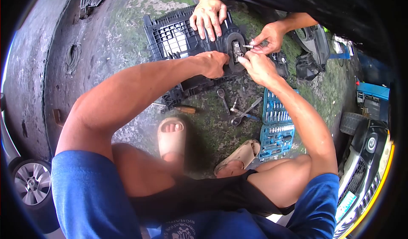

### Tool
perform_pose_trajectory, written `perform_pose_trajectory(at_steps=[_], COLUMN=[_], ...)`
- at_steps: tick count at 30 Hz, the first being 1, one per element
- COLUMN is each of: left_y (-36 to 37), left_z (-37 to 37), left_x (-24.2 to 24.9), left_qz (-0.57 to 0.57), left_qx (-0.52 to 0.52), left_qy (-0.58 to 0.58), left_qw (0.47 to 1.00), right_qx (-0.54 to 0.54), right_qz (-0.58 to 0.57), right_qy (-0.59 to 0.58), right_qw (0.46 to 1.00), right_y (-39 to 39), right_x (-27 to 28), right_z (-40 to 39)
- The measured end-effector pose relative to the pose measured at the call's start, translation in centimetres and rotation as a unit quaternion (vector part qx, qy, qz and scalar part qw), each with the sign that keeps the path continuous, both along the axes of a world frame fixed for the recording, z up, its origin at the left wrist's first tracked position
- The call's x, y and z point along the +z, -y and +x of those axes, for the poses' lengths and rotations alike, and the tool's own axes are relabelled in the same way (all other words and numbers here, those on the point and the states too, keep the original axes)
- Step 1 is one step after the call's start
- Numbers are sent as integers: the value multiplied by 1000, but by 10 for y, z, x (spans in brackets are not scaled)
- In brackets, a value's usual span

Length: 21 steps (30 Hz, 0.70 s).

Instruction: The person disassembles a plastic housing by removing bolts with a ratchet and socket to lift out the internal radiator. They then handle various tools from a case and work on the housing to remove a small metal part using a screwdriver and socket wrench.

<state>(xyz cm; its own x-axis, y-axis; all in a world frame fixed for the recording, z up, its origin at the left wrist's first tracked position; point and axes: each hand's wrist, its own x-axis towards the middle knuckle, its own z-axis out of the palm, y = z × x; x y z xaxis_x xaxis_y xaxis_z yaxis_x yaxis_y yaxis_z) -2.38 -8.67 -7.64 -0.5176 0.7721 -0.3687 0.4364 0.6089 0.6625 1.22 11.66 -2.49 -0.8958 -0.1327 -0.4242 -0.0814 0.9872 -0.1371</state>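
Observation:
A black plastic car housing (197, 43) with a grid of slots lies on the floor. In its rounded end is a metal fitting (237, 51). My left hand (213, 64) is closed against the housing, its fingers curled at the rim beside the fitting. With thumb and fingers drawn together, my right hand (258, 67) is at the fitting's right side; what it pinches is hidden. A co-worker's hand (208, 18) presses flat on the housing. The co-worker's other hand (268, 37) pinches a small thin metal piece (248, 46) just above my right fingers.
Near my feet lie ratchets (240, 117) and a screwdriver (185, 110). A blue socket set case (277, 128) stands open under my right forearm. Black plastic parts (309, 52) are at right. A car front (365, 162) and a wheel (32, 182) flank me.

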Motion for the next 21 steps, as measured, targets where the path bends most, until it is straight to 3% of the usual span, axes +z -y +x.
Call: perform_pose_trajectory(at_steps=[3, 15, 21], left_y=[-1, -5, -4], left_z=[-2, -6, -3], left_x=[1, 0, 1], left_qz=[-12, -17, -22], left_qx=[1, -5, -9], left_qy=[10, 13, -1], left_qw=[1000, 1000, 1000], right_qx=[11, 8, -33], right_qz=[-71, -87, -8], right_qy=[-56, -69, 106], right_qw=[996, 994, 994], right_y=[-9, -4, -2], right_x=[-14, -25, 12], right_z=[0, 0, 14])
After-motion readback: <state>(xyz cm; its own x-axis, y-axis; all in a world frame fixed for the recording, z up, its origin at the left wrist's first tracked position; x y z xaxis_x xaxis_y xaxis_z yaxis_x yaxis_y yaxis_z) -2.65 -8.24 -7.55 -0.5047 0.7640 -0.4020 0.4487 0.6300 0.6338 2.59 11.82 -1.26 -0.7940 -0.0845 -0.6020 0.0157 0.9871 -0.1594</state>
